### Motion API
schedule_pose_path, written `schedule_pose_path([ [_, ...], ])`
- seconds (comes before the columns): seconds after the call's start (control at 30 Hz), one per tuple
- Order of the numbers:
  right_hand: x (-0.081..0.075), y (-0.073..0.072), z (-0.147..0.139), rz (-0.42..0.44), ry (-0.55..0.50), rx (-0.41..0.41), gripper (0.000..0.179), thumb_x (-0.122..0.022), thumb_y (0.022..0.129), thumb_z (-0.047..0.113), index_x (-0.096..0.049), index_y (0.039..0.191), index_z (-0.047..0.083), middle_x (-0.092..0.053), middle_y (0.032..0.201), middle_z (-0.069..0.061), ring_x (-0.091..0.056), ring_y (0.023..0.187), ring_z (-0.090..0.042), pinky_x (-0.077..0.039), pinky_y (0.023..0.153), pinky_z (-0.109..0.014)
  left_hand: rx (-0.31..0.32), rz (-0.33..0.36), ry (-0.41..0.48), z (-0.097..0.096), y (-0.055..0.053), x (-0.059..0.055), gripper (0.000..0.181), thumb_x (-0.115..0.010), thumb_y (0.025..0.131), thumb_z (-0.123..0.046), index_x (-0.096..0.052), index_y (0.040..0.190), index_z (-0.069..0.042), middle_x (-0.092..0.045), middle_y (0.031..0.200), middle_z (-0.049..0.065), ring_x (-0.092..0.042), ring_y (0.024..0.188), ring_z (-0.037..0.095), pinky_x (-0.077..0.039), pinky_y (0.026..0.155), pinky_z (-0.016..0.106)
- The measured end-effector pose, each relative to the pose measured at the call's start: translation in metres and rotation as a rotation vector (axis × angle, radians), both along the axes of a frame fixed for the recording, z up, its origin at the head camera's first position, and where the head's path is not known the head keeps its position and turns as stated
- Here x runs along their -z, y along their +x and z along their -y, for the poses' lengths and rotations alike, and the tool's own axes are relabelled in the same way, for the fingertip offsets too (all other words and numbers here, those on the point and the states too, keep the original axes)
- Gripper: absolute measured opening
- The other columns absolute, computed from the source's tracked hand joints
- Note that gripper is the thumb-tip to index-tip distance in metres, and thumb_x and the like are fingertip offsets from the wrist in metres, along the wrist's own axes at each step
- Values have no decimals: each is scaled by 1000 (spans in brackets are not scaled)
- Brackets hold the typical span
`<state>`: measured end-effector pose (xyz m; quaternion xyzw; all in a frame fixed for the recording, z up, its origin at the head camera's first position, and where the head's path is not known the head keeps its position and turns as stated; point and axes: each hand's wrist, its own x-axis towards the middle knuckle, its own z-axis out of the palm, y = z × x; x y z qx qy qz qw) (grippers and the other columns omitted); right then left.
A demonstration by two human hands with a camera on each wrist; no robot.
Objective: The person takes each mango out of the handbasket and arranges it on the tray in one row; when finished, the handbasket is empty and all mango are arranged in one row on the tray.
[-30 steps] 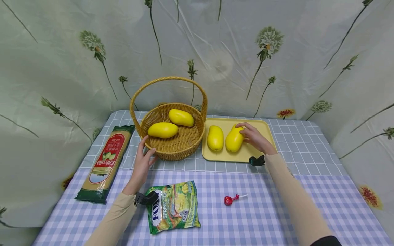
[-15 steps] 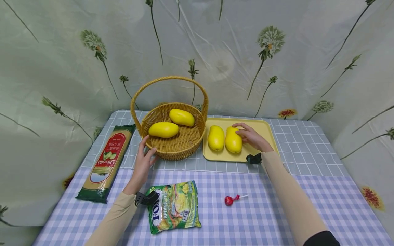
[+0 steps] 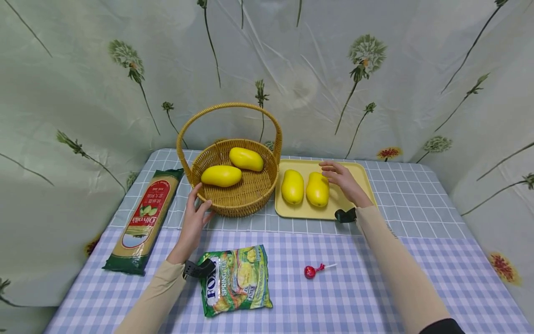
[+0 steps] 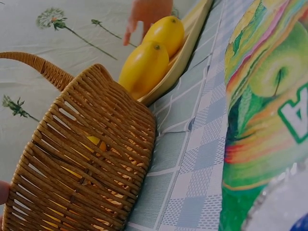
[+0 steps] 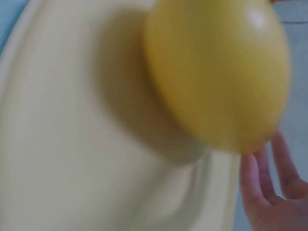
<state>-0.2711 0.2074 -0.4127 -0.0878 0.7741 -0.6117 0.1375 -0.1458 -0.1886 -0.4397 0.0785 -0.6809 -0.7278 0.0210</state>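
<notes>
The far backdrop (image 3: pixel 300 65) is flower-printed in green and rust-red on pale grey-green. The far cloth (image 3: pixel 409 195) is lined with a white grid on grey-blue; the near cloth (image 3: pixel 288 297) is checked lilac and white. The basket (image 3: pixel 246 209) is coloured golden-brown, the fruits (image 3: pixel 293 187) bright yellow — a paler yellow is shown by the right-hand tray (image 3: pixel 359 178).

Head view: above the worktop (image 3: pixel 308 306), facing forward and down, widest, backdrop (image 3: pixel 300 93) across the upper frame. Left wrist view: low, tilted, close to the basket (image 4: pixel 82 163) at lower left, facing the tray (image 4: pixel 188 48) at top. Right wrist view: nearest, over the tray, yellow fruit (image 5: pixel 216 72) at upper right. Both wrist views share the tray and right-hand fingers (image 5: pixel 251 180).
</notes>
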Motion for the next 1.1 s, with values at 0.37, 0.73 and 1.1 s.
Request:
schedule_pose_path([
  [0.37,-28,2,59,-120,-112,-116,39,-50,98,8,-44,132,-10,-43,136,-29,-39,125,-40,-32,107,-48,-6,-23,2,1,1,4,58,-41,103,-15,-15,154,-21,-2,158,8,-29,136,32,-36,105,49],
  [0.73,-46,-11,158,-93,-148,-364,40,-51,98,6,-44,135,-6,-42,138,-28,-41,126,-39,-35,103,-56,2,-24,14,1,1,2,58,-40,103,-13,-13,154,-21,-2,158,7,-27,138,31,-35,105,50],
  [1.1,-52,-22,221,3,8,-379,44,-55,96,10,-47,138,3,-41,142,-20,-42,128,-27,-34,106,-50,-4,-14,-15,0,0,2,58,-42,103,-14,-14,154,-20,-1,158,6,-23,139,31,-36,104,51],
])
